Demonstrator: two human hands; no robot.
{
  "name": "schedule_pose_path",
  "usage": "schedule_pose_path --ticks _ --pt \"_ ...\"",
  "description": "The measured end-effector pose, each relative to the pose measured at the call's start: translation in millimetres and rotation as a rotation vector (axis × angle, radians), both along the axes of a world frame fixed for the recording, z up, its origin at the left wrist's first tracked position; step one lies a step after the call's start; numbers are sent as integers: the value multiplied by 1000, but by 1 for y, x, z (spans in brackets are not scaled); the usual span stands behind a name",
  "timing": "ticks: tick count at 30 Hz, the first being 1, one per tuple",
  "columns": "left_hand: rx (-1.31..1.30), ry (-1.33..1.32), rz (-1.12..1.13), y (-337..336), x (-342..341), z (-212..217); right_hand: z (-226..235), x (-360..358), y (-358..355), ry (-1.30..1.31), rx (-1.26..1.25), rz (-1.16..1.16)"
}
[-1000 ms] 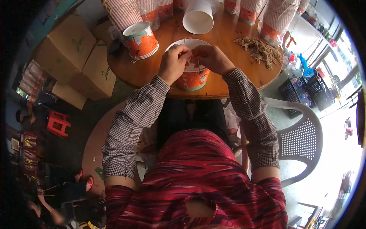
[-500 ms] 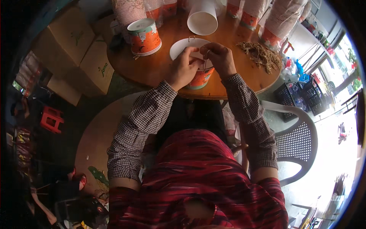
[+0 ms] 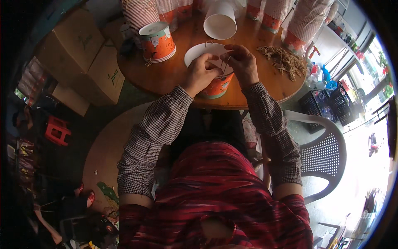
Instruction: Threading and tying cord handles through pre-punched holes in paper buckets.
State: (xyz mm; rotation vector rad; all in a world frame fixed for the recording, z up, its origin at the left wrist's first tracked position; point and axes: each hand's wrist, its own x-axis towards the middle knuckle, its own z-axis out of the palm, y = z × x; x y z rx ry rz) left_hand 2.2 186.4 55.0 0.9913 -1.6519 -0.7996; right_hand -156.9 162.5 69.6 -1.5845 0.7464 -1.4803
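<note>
An orange and green paper bucket (image 3: 216,89) with a white inside stands at the near edge of the round wooden table, its opening facing up. A short loop of twine shows at its far rim. My left hand (image 3: 202,74) is at the near rim with fingers bent and thumb close to them, pinching the twine there. Above the right part of the rim, my right hand (image 3: 244,64) pinches a thin piece of twine (image 3: 225,66) that runs down to the bucket. Fingers partly hide where the twine meets the rim.
Another orange bucket (image 3: 158,43) stands upside down at the left. A white bucket (image 3: 219,25) lies on its side at the back, among wrapped stacks of buckets (image 3: 304,29). Loose twine (image 3: 282,60) is piled at the right. A grey plastic chair (image 3: 321,155) is beside me.
My right hand has moved slightly right and away from the left, drawing the twine at a slant. The left hand has shifted only slightly at the rim.
</note>
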Motion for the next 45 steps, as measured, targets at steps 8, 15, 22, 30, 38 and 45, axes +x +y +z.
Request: schedule_pose_path --ticks 8,15,22,30,38,45 --pt "5 -8 -53 -2 2 -2 1 -2 0 20 30 -30" --pt "-27 -29 -41 2 -1 2 5 -3 2 112 72 -58" --pt "-21 -5 22 2 -7 0 2 -2 -2 127 9 -67" --pt "11 -17 4 3 1 -1 16 -10 7 74 90 76" --pt "21 -24 -9 5 2 0 18 -24 0 163 75 258" --pt "48 -22 -12 5 1 1 12 -33 -4 204 -26 301"
